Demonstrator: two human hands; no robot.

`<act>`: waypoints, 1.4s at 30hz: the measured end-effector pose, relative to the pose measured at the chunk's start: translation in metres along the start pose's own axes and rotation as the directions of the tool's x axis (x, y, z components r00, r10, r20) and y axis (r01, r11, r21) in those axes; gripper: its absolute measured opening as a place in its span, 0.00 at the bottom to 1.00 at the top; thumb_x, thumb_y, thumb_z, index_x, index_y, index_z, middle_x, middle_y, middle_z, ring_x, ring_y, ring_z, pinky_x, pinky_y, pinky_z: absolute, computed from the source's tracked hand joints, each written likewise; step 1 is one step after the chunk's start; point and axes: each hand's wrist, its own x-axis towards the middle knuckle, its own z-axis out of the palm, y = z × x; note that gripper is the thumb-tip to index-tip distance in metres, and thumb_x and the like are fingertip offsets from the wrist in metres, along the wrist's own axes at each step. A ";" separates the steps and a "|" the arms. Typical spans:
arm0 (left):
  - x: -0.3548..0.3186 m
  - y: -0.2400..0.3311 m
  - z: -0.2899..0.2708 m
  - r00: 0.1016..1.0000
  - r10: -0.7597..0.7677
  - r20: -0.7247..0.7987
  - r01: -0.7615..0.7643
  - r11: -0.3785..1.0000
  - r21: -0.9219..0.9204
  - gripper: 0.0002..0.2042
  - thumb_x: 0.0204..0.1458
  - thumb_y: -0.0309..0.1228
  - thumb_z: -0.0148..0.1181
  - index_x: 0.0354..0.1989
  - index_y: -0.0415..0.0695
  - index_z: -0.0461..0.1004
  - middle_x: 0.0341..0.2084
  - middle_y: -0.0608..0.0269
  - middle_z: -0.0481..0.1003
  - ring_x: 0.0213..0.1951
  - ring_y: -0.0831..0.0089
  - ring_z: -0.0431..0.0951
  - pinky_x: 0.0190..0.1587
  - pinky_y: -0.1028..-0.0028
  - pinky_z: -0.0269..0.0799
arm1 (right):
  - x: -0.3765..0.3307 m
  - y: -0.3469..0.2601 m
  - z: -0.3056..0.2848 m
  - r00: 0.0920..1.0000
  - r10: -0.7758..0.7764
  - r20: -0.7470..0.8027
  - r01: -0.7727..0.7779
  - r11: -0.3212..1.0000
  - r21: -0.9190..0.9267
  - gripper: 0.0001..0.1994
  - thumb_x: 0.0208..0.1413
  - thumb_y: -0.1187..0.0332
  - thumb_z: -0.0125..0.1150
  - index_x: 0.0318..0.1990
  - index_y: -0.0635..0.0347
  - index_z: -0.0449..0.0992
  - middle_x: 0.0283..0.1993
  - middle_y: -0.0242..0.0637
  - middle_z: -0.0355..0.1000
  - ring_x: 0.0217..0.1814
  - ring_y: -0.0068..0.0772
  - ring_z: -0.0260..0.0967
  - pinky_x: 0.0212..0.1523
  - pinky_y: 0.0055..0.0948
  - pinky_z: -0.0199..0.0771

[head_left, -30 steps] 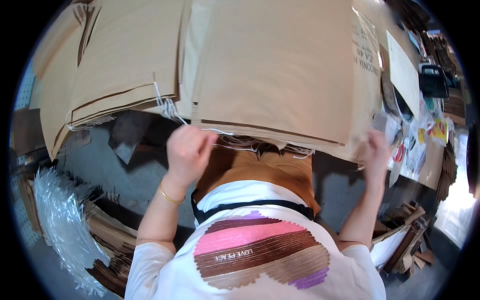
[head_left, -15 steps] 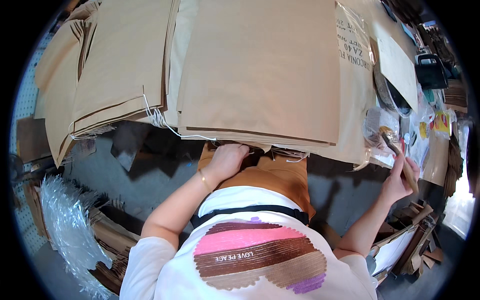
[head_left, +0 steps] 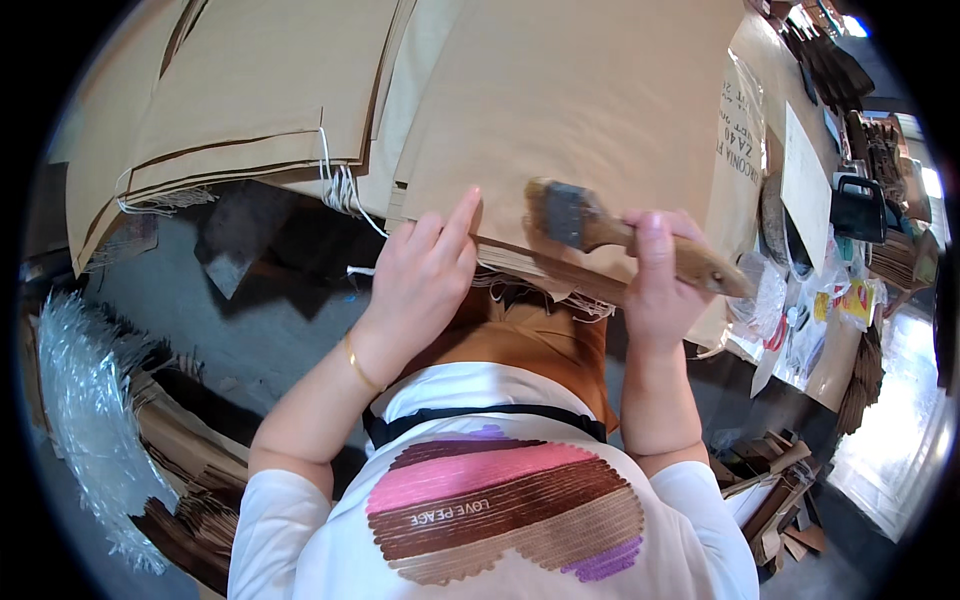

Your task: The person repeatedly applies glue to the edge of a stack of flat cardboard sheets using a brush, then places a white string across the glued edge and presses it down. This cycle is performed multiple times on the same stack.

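My right hand [head_left: 662, 275] grips a wide paintbrush [head_left: 610, 232] by its wooden handle. The brush is slightly blurred, its bristles over the near edge of a stack of brown paper sacks [head_left: 590, 110]. Faint wavy streaks show on the top sack above the bristles. My left hand [head_left: 425, 270] is at the stack's near left corner, back of the hand up. Its index finger stretches out along the paper; the thumb is hidden. Loose white threads [head_left: 590, 305] hang below the stack's near edge, beside my lap.
Another stack of brown sacks [head_left: 250, 90] lies to the left, with a bundle of white string [head_left: 341, 187] at its corner. To the right are a white board [head_left: 806, 185], a black handled container [head_left: 858, 210] and plastic bags [head_left: 765, 290]. Clear plastic strands [head_left: 95, 430] stand at lower left.
My right hand has brought the brush from the right side in over the stack. My left hand has risen from under the near edge to the stack's corner. The view has shifted somewhat.
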 end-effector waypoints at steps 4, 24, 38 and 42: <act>0.017 -0.004 0.018 0.999 0.003 -0.044 -0.004 1.000 -0.023 0.04 0.36 0.24 0.55 0.21 0.40 0.67 0.49 0.51 0.72 0.31 0.69 0.70 0.32 0.72 0.67 | -0.004 0.004 -0.019 0.992 0.100 -0.076 -0.097 0.994 0.042 0.06 0.55 0.74 0.58 0.28 0.67 0.76 0.26 0.34 0.70 0.27 0.20 0.65 0.29 0.21 0.64; 0.024 -0.004 0.012 0.969 -0.088 0.231 0.080 0.996 0.046 0.08 0.36 0.23 0.57 0.28 0.38 0.69 0.49 0.45 0.71 0.38 0.65 0.72 0.39 0.71 0.71 | 0.033 0.047 -0.047 0.995 0.092 0.049 -0.038 0.754 -0.656 0.08 0.44 0.70 0.62 0.20 0.64 0.72 0.18 0.44 0.68 0.19 0.44 0.68 0.23 0.35 0.67; 0.033 0.004 0.012 0.970 -0.098 0.223 0.099 0.995 0.006 0.06 0.39 0.17 0.54 0.27 0.34 0.68 0.48 0.40 0.71 0.35 0.56 0.71 0.41 0.66 0.71 | 0.018 -0.004 -0.040 0.976 0.194 -0.095 -0.211 0.952 -0.222 0.07 0.48 0.71 0.65 0.23 0.62 0.74 0.19 0.30 0.72 0.20 0.20 0.68 0.24 0.22 0.69; 0.031 0.003 0.012 0.964 -0.090 0.250 0.085 0.996 0.029 0.03 0.44 0.18 0.54 0.27 0.34 0.68 0.48 0.41 0.71 0.35 0.56 0.72 0.41 0.65 0.71 | 0.010 0.033 0.006 0.993 -0.120 -0.016 0.119 0.992 -0.038 0.04 0.45 0.76 0.64 0.26 0.59 0.74 0.19 0.32 0.71 0.22 0.21 0.69 0.24 0.22 0.70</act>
